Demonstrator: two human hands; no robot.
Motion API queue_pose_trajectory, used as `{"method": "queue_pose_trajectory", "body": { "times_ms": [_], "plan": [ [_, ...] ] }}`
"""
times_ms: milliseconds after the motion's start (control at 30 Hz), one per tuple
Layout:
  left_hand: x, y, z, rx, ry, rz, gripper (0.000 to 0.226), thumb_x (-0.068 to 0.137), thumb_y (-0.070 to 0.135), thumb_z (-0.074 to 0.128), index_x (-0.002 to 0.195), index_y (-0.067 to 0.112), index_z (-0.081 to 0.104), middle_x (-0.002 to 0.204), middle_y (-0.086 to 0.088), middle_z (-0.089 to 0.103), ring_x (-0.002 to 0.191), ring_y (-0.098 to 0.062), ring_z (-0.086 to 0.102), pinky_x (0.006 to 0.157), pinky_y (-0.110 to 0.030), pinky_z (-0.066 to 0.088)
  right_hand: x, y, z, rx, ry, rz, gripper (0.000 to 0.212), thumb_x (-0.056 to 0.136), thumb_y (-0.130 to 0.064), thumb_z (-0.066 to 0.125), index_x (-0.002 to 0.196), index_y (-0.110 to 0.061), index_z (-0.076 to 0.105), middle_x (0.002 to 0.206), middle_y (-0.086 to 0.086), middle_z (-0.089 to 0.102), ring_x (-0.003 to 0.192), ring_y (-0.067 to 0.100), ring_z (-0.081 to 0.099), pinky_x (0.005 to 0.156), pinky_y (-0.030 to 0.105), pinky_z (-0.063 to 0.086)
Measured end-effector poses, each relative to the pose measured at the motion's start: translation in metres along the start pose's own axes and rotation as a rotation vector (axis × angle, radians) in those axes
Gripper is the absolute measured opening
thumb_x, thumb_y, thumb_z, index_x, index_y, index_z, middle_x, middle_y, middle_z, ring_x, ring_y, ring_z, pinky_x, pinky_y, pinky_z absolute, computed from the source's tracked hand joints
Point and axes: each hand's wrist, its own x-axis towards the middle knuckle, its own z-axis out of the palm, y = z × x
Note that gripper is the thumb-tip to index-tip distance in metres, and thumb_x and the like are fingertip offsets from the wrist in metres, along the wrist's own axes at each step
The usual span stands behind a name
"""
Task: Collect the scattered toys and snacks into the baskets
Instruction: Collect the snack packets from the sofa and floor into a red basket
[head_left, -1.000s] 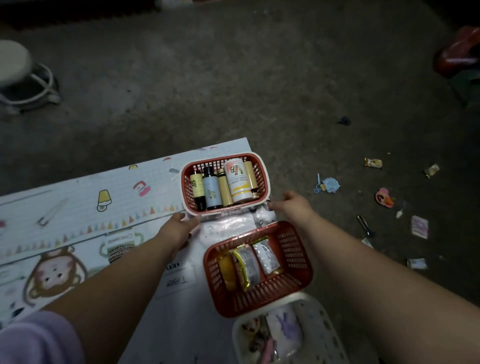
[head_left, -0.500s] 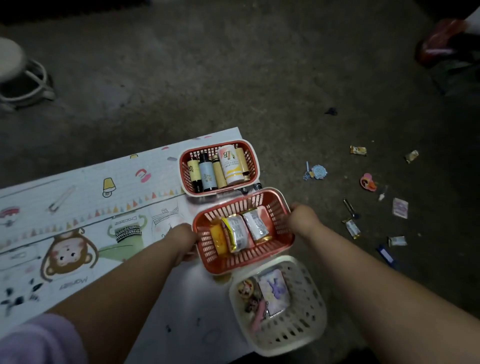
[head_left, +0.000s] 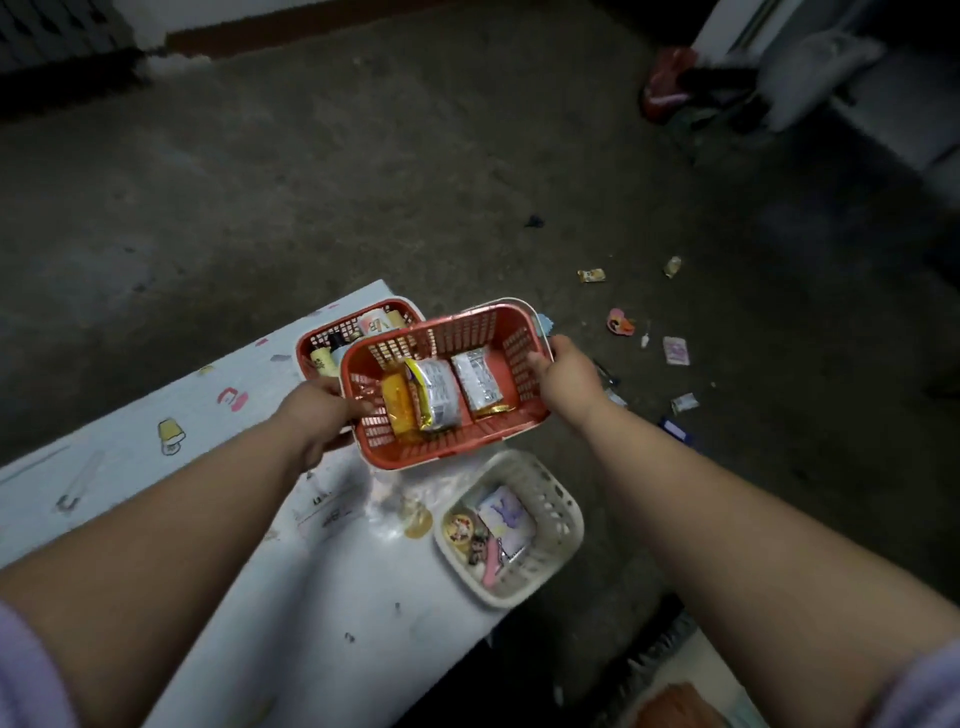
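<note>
A red snack basket (head_left: 467, 447) hangs lifted above the mat, holding a yellow packet and two silver packets. My left hand (head_left: 317, 415) grips its left rim and my right hand (head_left: 563, 376) grips its right rim. Behind it a second red basket (head_left: 322, 332) with small bottles sits on the mat, partly hidden. A cream basket (head_left: 558, 514) with small toys and a card stands at the mat's edge. Loose snacks and toys lie on the floor to the right, among them a yellow wrapper (head_left: 592, 275), a pink toy (head_left: 621, 322) and a pink card (head_left: 676, 351).
A white play mat (head_left: 156, 457) with cartoon prints covers the lower left. The floor is dark concrete. A red object (head_left: 665, 85) and pale furniture (head_left: 841, 78) stand at the upper right. A dark scrap (head_left: 534, 222) lies on the floor.
Both hands moved from the bottle basket to the snack basket, took hold of its rims and lifted it up and to the right, in front of the bottle basket.
</note>
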Motion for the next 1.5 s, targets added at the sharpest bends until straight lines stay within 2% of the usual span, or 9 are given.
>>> {"method": "queue_pose_trajectory", "body": {
  "times_ms": [200,333,433,567,833,1200,1333,1433,1500],
  "plan": [
    [-0.022,0.019,0.044,0.076,-0.137,0.116,0.04,0.08,-0.004,0.068,0.117,0.003,0.054,0.109,-0.02,0.064,0.088,-0.03,0.064,0.069,-0.036,0.056,-0.065,0.041,-0.054,0.08,0.237,0.119,0.022,0.096,-0.025,0.05,0.106,-0.006,0.054,0.106,0.021,0.065,0.101,0.038,0.061,0.087,0.045,0.049],
    [-0.051,0.012,0.106,0.214,-0.231,0.227,0.014,0.085,0.004,0.065,0.092,0.007,0.053,0.083,-0.019,0.058,0.068,-0.026,0.057,0.059,-0.029,0.051,-0.125,0.098,-0.091,0.169,0.383,0.253,0.02,0.095,-0.025,0.05,0.098,-0.005,0.053,0.1,0.019,0.065,0.096,0.036,0.061,0.08,0.038,0.048],
    [-0.073,0.0,0.152,0.302,-0.311,0.27,0.025,0.088,0.007,0.063,0.072,0.012,0.045,0.066,-0.013,0.05,0.059,-0.022,0.049,0.06,-0.03,0.045,-0.169,0.141,-0.109,0.252,0.481,0.336,0.014,0.094,-0.026,0.053,0.088,-0.013,0.05,0.089,0.012,0.061,0.093,0.033,0.061,0.076,0.034,0.046],
    [-0.13,-0.036,0.229,0.431,-0.505,0.238,0.027,0.087,0.008,0.064,0.074,0.017,0.042,0.067,-0.009,0.051,0.057,-0.02,0.05,0.057,-0.027,0.046,-0.247,0.225,-0.127,0.366,0.618,0.489,0.018,0.093,-0.026,0.055,0.088,-0.009,0.053,0.091,0.018,0.065,0.09,0.036,0.062,0.08,0.044,0.051],
    [-0.225,-0.186,0.347,0.769,-0.762,0.148,0.02,0.084,0.002,0.062,0.088,0.013,0.046,0.08,-0.014,0.057,0.063,-0.024,0.056,0.044,-0.024,0.052,-0.426,0.375,-0.089,0.629,0.814,0.824,0.021,0.095,-0.024,0.053,0.109,-0.009,0.058,0.103,0.01,0.066,0.097,0.029,0.062,0.084,0.032,0.048],
    [-0.272,-0.366,0.399,1.066,-0.725,0.224,0.027,0.095,0.002,0.048,0.12,-0.006,0.051,0.107,-0.028,0.056,0.068,-0.027,0.056,0.037,-0.027,0.051,-0.572,0.484,0.036,1.164,0.652,0.999,0.028,0.09,-0.005,0.057,0.117,-0.006,0.061,0.114,0.016,0.066,0.101,0.031,0.063,0.096,0.048,0.049],
    [-0.264,-0.394,0.422,1.237,-0.625,0.308,0.031,0.091,0.01,0.054,0.117,-0.007,0.056,0.117,-0.027,0.062,0.095,-0.038,0.065,0.072,-0.04,0.059,-0.607,0.507,0.054,1.05,0.503,1.116,0.031,0.097,-0.025,0.051,0.123,-0.011,0.058,0.118,0.01,0.063,0.1,0.023,0.06,0.087,0.034,0.051],
    [-0.27,-0.395,0.435,1.396,-0.499,0.472,0.027,0.089,0.022,0.06,0.096,-0.005,0.061,0.096,-0.022,0.065,0.085,-0.034,0.062,0.069,-0.037,0.049,-0.619,0.531,0.065,0.913,0.418,1.184,0.031,0.094,-0.021,0.052,0.124,-0.015,0.057,0.117,0.006,0.062,0.087,0.016,0.059,0.067,0.022,0.045],
    [-0.267,-0.399,0.451,1.387,-0.485,0.476,0.031,0.088,0.027,0.059,0.094,-0.004,0.061,0.097,-0.021,0.065,0.087,-0.034,0.062,0.073,-0.037,0.05,-0.616,0.549,0.07,0.883,0.402,1.19,0.037,0.092,-0.018,0.054,0.129,-0.017,0.053,0.124,0.006,0.06,0.1,0.021,0.06,0.081,0.026,0.051]
  ]
}}
